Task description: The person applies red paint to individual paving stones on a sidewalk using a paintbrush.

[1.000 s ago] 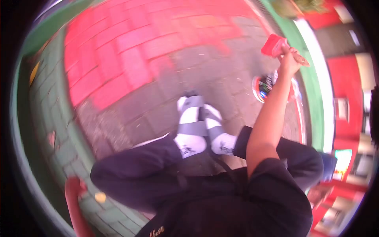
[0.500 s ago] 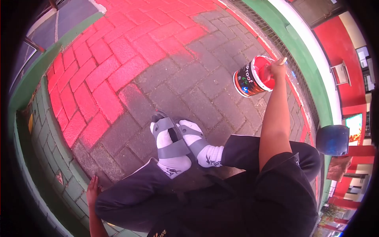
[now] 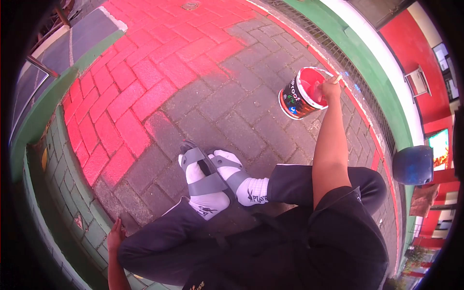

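Here we are at the bucket (image 3: 300, 99), sitting on grey pavers (image 3: 237, 116) ahead of the right knee (image 3: 369, 191), its rim wide open and red inside. The right hand (image 3: 330, 91) is closed on a brush handle (image 3: 338, 78) at the rim's near side — the brush's lower end is down in the opening, hard to make out. Hands well apart: the left hand (image 3: 116, 236) is down beside the left knee (image 3: 137, 249), fingers extended, next to the green brick edging (image 3: 92, 210).

Room now! Grey paving opens between the bucket and the red-coated pavers (image 3: 140, 77), whose edge runs ragged on the far side and comes down toward the left. Beyond the bucket, a thin red border line (image 3: 358, 108), then the drain grating (image 3: 350, 66), then a green strip (image 3: 382, 82).

In the way: two sandalled feet (image 3: 208, 186) in white socks, planted mid-floor, left of the bucket. Out past the right knee, a dark blue container (image 3: 413, 165); up at far left, a metal rail (image 3: 42, 66).
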`<state>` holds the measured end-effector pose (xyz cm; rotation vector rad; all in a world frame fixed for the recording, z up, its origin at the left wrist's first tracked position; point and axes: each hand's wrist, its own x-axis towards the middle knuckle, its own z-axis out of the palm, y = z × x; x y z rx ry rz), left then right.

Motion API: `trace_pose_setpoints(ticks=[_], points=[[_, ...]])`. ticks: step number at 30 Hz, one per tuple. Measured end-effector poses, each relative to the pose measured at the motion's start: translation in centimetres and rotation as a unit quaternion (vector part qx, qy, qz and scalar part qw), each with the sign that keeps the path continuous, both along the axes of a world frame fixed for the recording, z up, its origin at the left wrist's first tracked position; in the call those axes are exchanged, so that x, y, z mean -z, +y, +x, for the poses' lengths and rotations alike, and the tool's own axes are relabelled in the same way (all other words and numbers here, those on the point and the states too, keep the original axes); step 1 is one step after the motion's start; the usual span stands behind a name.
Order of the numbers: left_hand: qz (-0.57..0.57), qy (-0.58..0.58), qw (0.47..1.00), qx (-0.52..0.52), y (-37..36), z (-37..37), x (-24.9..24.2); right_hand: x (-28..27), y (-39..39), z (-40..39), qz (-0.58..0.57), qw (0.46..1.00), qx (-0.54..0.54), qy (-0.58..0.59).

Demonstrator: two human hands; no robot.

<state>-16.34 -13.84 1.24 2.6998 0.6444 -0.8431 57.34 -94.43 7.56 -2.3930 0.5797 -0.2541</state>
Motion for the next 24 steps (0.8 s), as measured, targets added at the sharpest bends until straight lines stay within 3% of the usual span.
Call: trace_pose_setpoints(ticks=[2,4,5,9,12,14,15,17,19,21,24], points=[[-0.005,0.0,1.0,-0.011,0.2,-0.5,0.1,-3.3,1.8,-1.8,0.066,0.998,0.009,0.001],[-0.007,-0.061,0.998,0.004,0.9,-1.4,0.9,-7.2,4.6,-4.2,0.15,0.983,-0.083,0.062],[-0.007,-0.122,0.992,0.019,0.9,-1.6,1.4,-7.7,4.8,-4.2,0.147,0.984,-0.084,0.059],[0.008,-0.117,0.993,-0.013,-0.1,-1.1,0.7,-8.6,4.1,-4.1,0.162,0.979,-0.099,0.073],[0.036,-0.164,0.985,-0.028,-1.4,-1.2,-0.4,-7.1,1.8,-3.1,0.093,0.995,-0.018,-0.024],[0.042,-0.207,0.977,-0.042,-2.2,-1.3,-0.9,-7.8,2.0,-5.1,0.296,0.945,0.085,-0.107],[0.041,-0.207,0.976,-0.045,-2.6,-1.4,-1.1,-8.0,2.0,-5.7,0.294,0.946,0.082,-0.107],[0.05,-0.248,0.967,-0.035,-2.9,-1.3,-1.4,-7.4,0.1,-5.7,0.479,0.867,0.085,-0.107],[0.04,-0.285,0.958,-0.02,-2.0,-2.0,-0.7,-7.7,0.3,-6.2,0.539,0.826,0.121,-0.114],[0.115,-0.277,0.954,-0.013,-1.3,-2.5,-0.6,-2.8,-6.9,-1.0,0.648,0.756,0.046,-0.078],[0.151,-0.302,0.933,-0.125,-2.0,-2.6,-1.8,-4.0,-3.5,-3.0,0.739,0.666,0.031,-0.092]])
